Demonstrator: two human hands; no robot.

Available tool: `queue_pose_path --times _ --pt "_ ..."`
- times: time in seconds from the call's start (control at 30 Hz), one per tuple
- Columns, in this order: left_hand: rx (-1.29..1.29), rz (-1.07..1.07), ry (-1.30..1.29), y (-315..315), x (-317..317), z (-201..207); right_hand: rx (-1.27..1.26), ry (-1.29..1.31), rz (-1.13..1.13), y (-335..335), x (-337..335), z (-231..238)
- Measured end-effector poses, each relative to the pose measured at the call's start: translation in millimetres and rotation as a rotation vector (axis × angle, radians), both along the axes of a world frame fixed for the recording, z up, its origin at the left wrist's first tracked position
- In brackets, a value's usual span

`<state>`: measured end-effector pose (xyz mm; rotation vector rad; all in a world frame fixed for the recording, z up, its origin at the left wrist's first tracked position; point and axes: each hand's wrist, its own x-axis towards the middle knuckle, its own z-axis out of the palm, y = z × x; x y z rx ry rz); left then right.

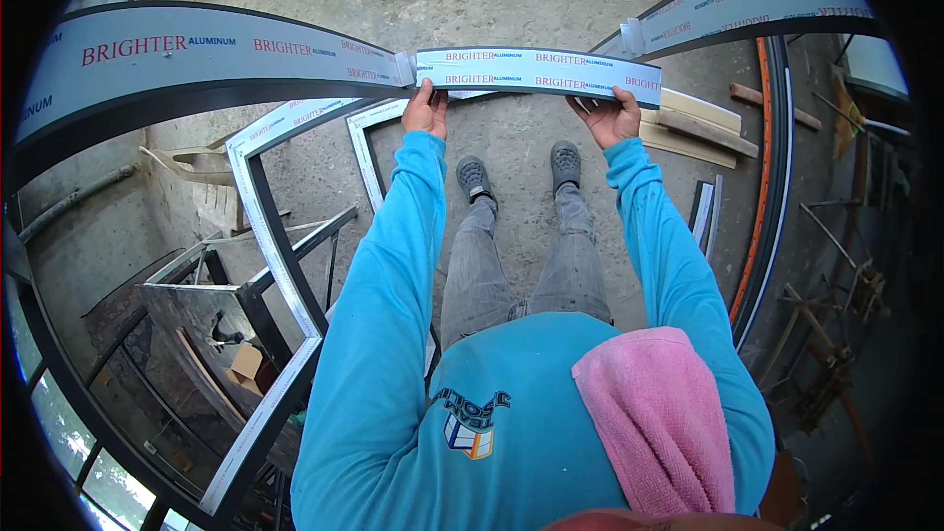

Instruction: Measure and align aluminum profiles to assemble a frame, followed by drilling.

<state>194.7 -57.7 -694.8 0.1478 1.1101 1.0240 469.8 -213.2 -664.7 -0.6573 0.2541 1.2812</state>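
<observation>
A short dark aluminium profile (539, 71), its face covered in pale printed protective film, spans between my two hands. My left hand (426, 112) pinches its lower edge near the left end, the thumb on the film side. Close to the right end, my right hand (612, 118) grips the same edge, fingers partly underneath. The piece's left end lies against or very near a long filmed profile (226, 49) on the left. Behind its right end, a second long profile (757, 0) runs off to the upper right. Small pale tabs (632, 36) show at the ends of both long profiles.
White-filmed frames (285, 270) stand at my left, beside a dark metal stand (211, 320). Wooden boards (698, 128) lie on the concrete floor (501, 197) to the right, near long orange and black bars (762, 187). A pink towel (657, 413) hangs over my chest.
</observation>
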Motion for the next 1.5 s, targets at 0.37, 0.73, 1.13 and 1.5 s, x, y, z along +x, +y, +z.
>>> queue_pose_path --times 0.37,0.73,1.13,1.5 --pt "0.009 0.031 -0.015 5.1 -6.6 -5.1 -0.003 0.042 -0.013 -2.2 -12.1 -12.6" --pt "-0.019 -0.01 -0.078 3.6 -6.6 -2.9 -0.016 0.036 -0.037 -3.2 -11.1 -14.1" --pt "-0.011 -0.062 -0.027 5.5 -7.8 -2.9 -0.012 0.058 -0.061 -11.2 -16.1 -21.8" --pt "0.014 -0.041 -0.036 6.0 -9.3 -4.0 0.021 0.063 -0.035 -3.3 -12.1 -23.8"
